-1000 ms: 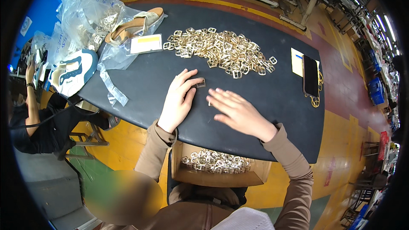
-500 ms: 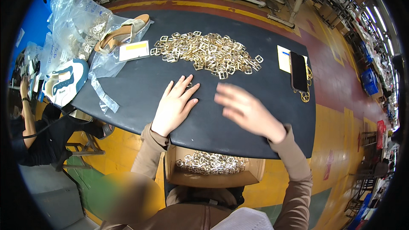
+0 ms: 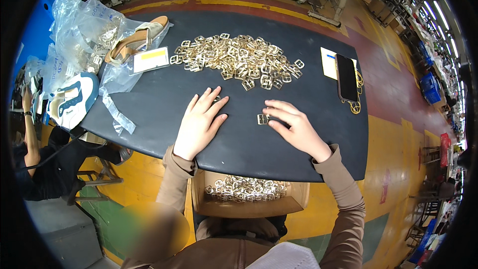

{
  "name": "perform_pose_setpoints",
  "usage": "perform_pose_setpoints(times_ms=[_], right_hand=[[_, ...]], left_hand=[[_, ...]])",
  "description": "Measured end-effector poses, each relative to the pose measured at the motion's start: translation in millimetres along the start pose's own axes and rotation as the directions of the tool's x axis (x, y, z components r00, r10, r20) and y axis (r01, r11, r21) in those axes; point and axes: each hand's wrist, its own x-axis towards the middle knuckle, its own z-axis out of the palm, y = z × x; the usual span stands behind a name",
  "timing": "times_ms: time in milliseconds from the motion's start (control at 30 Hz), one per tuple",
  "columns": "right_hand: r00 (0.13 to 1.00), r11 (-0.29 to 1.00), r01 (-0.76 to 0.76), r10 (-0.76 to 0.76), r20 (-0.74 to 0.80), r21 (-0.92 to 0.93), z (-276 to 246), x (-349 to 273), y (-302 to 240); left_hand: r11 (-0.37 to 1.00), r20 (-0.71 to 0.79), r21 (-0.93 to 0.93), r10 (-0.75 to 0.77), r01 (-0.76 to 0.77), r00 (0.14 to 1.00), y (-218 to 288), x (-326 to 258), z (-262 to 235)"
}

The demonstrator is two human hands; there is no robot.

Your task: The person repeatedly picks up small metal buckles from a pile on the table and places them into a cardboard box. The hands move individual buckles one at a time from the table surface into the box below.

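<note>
A heap of gold-coloured metal buckles (image 3: 239, 57) lies on the dark tabletop (image 3: 239, 144). My left hand (image 3: 198, 127) rests flat on the table in front of the heap, fingers spread. Part of one buckle (image 3: 217, 98) shows between its fingertips; the rest is hidden. To the right, my right hand (image 3: 298, 128) is held low with fingers apart and slightly bent. Its fingertips touch or hover over a loose buckle (image 3: 262, 119), and another seems partly hidden beneath them.
Below the table's near edge, a cardboard box (image 3: 298, 204) holds more buckles. A sandal (image 3: 134, 40), a label card (image 3: 151, 60), plastic bags (image 3: 74, 25) and a white-and-blue shoe (image 3: 74, 99) are at left. A phone (image 3: 347, 77) lies right. Another person sits far left.
My right hand, blurred before, has come nearer to me, and a loose buckle now shows at its fingertips. Buckles at the heap's near edge lie differently. My left hand stays in place.
</note>
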Motion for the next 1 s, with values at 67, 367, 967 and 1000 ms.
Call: perform_pose_setpoints(times_ms=[67,367,967,1000], right_hand=[[0.999,1.000,0.001,-0.001,-0.046,0.000,-1,1,-1],[0.846,0.888,0.453,-0.400,0.353,-0.080,60,-39,-56],[0.980,0.899,-0.083,-0.004,-0.198,-0.431,13,11,7],[0.984,0.901,-0.059,-0.020,-0.177,-0.429,13,2,4]], left_hand=[[1.000,0.002,-0.006,-0.004,0.004,1.000,0,0,0],[0.999,0.006,-0.029,-0.018,0.019,1.000,1,0,-1],[1.000,-0.009,-0.007,-0.005,0.005,1.000,2,0,-2],[1.000,-0.009,-0.009,-0.001,0.001,1.000,1,0,-1]])
